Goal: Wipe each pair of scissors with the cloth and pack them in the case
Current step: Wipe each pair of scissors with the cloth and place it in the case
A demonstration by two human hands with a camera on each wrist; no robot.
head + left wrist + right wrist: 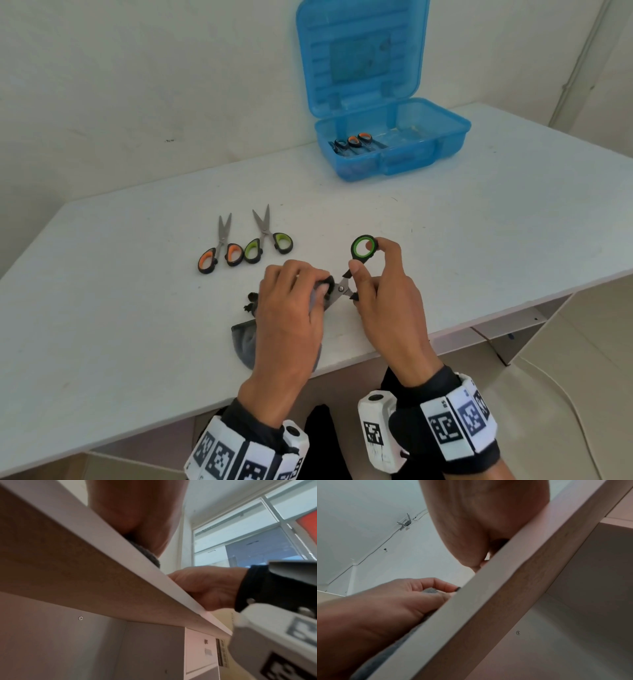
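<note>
My right hand [383, 301] pinches the handles of the green scissors [356, 265], spread open above the table's [137, 325] front edge. My left hand [291, 308] grips the grey cloth [245, 342] around the blades; the cloth overhangs that edge. Orange pair [219, 246] and second green pair [267, 236] lie side by side just behind-left, bare table around them. Blue case [394, 150] sits well back, lid up, a few pairs [352, 142] at its left end.
</note>
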